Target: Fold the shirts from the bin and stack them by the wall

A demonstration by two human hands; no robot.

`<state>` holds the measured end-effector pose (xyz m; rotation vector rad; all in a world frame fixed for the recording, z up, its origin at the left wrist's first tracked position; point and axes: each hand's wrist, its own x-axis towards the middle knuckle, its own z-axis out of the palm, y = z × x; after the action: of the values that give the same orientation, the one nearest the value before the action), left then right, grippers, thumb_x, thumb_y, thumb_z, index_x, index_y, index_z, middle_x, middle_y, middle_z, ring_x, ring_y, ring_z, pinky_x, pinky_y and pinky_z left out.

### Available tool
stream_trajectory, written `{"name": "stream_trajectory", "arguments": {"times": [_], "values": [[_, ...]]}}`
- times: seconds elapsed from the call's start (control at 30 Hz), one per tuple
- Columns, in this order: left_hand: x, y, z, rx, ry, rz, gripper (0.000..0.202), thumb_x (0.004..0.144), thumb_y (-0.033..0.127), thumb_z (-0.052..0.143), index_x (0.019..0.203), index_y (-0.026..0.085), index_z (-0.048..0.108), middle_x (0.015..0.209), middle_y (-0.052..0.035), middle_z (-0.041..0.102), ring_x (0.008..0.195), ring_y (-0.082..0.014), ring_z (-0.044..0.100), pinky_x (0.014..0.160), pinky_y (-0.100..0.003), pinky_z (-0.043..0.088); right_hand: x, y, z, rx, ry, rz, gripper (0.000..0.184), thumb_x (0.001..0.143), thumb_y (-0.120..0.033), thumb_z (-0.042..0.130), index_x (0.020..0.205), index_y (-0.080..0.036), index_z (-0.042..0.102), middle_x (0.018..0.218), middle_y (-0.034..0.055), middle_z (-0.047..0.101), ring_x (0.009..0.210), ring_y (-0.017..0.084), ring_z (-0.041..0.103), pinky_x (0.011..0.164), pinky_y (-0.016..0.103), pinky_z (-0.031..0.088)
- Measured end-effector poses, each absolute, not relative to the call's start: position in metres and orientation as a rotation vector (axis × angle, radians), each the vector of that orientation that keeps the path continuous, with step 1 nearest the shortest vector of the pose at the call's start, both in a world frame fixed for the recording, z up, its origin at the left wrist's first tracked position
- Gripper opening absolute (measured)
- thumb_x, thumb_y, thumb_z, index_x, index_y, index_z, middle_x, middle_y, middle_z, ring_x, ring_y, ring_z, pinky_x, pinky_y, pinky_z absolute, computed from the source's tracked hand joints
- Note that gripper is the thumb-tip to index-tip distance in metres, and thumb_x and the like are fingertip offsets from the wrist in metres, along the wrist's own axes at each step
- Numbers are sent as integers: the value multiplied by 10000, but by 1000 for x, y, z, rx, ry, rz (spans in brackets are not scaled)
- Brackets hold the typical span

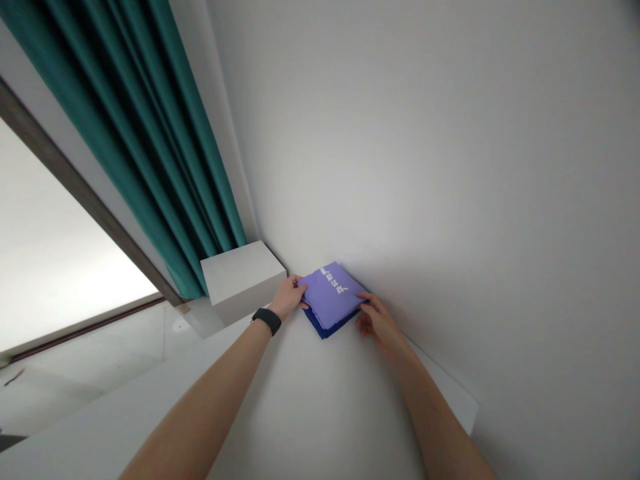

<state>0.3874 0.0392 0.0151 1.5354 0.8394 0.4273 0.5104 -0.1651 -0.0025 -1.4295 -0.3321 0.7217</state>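
Observation:
A folded light purple cloth (333, 295) with white lettering lies on top of a folded dark blue cloth (320, 328), at the far end of a white surface (310, 400) against a white wall. My left hand (289, 295), a black band on its wrist, grips the pile's left edge with curled fingers. My right hand (376, 321) pinches the pile's right corner. Both arms are stretched far forward.
A white box (243, 279) stands just left of the pile, in the corner. Teal curtains (130, 127) hang behind it beside a bright window (55, 267). The white wall (450, 167) runs along the right, and the surface ends at an edge on the right (467, 410).

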Motion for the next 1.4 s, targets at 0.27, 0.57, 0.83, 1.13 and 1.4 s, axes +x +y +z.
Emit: {"name": "stream_trajectory", "arguments": {"times": [0.27, 0.57, 0.83, 1.13, 1.4], "values": [[387, 39, 5, 1600, 862, 469, 54, 904, 206, 577, 923, 167, 546, 644, 28, 595, 443, -108, 599, 453, -220, 520, 509, -164, -2, -1427, -310, 778, 351, 719, -299, 557, 1066, -254, 581, 813, -30, 588, 488, 103, 532, 340, 204, 341], [386, 39, -2, 1680, 876, 534, 107, 946, 247, 487, 951, 166, 556, 709, 6, 609, 447, -114, 607, 439, -217, 489, 507, -163, -2, -1472, -316, 746, 369, 703, -337, 552, 1064, -262, 562, 833, -19, 587, 510, 115, 525, 345, 206, 310], [382, 39, 0, 1855, 929, 616, 184, 937, 291, 468, 831, 179, 568, 549, 41, 539, 402, -121, 533, 430, -215, 426, 507, -161, -10, -1843, -660, 340, 367, 790, -382, 483, 1095, -209, 591, 731, -12, 542, 583, 171, 530, 539, 304, 434], [377, 41, 6, 2073, 994, 884, 209, 897, 198, 430, 1014, 172, 602, 1020, -104, 633, 988, -242, 611, 942, -408, 474, 493, -161, -5, -1977, -1055, -240, 263, 892, -270, 422, 1006, -211, 652, 990, 102, 622, 989, 253, 550, 926, 425, 445], [378, -4, 9, 2822, 378, 696, 469, 936, 363, 490, 1361, 168, 499, 1487, -138, 423, 1387, -295, 350, 1156, -473, 254, 490, -156, -18, -2094, -1300, -258, 430, 891, -329, 501, 1296, -195, 551, 1386, 137, 496, 1302, 277, 422, 1115, 473, 317]]}}
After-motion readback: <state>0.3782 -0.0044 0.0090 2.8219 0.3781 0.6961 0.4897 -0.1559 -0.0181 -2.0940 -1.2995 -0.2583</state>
